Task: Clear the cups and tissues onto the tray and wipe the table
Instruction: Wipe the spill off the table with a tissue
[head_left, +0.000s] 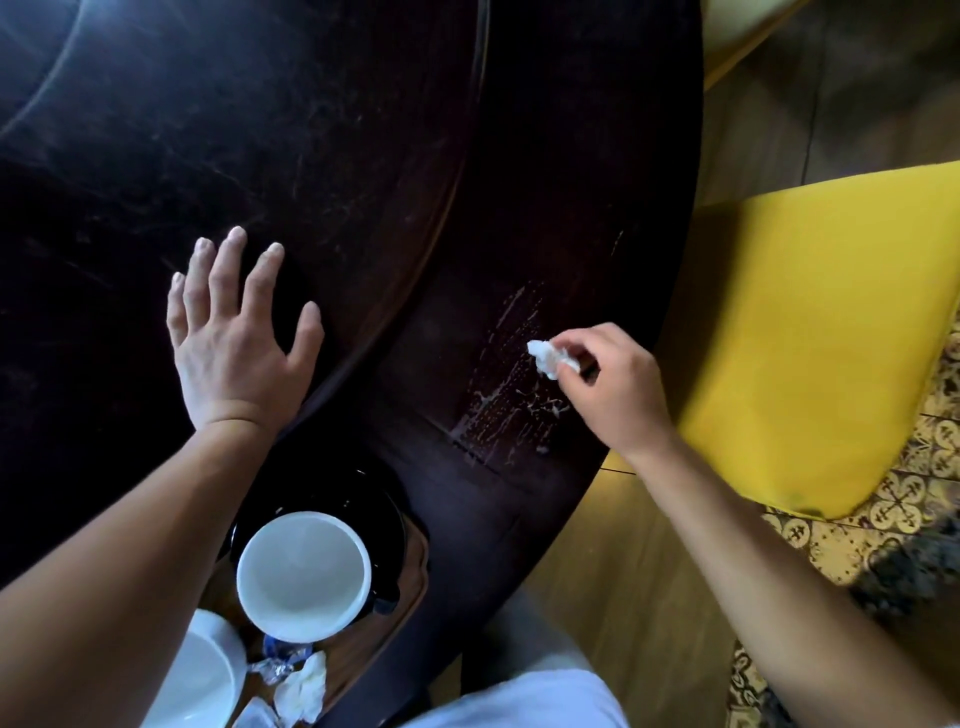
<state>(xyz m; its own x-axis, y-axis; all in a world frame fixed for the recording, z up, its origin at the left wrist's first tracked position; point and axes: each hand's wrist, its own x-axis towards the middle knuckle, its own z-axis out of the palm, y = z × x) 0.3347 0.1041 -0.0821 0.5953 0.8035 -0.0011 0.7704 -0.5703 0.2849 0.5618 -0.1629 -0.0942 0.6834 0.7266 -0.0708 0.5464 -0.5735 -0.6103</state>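
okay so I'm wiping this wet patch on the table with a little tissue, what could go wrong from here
1. The wad of tissue pinched in your right hand is small beside the streaked wet patch; it may shred or just smear the liquid.
2. The patch lies close to the table edge, so strokes outward could push liquid onto the yellow seat.
3. Your left forearm passes right beside the white cup on the tray; shifting it could knock the cup.
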